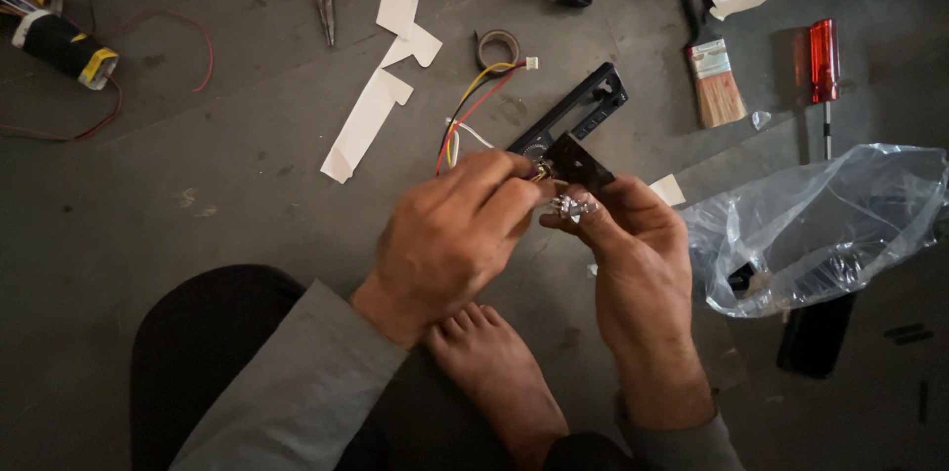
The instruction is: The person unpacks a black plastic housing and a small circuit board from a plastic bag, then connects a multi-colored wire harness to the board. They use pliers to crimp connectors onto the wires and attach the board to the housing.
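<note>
Both hands meet in the middle. The left hand (450, 239) pinches the colored wires (473, 105). The right hand (633, 244) pinches a small shiny part (571, 206) at its fingertips. At 12 o'clock, just past the fingers, lies the black frame (583, 115).

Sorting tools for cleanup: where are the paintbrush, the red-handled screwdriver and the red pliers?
paintbrush (719, 95), head view, on its bristles.
red-handled screwdriver (823, 61), head view, on its handle.
red pliers (323, 6), head view, on the jaws' shaft.
</note>
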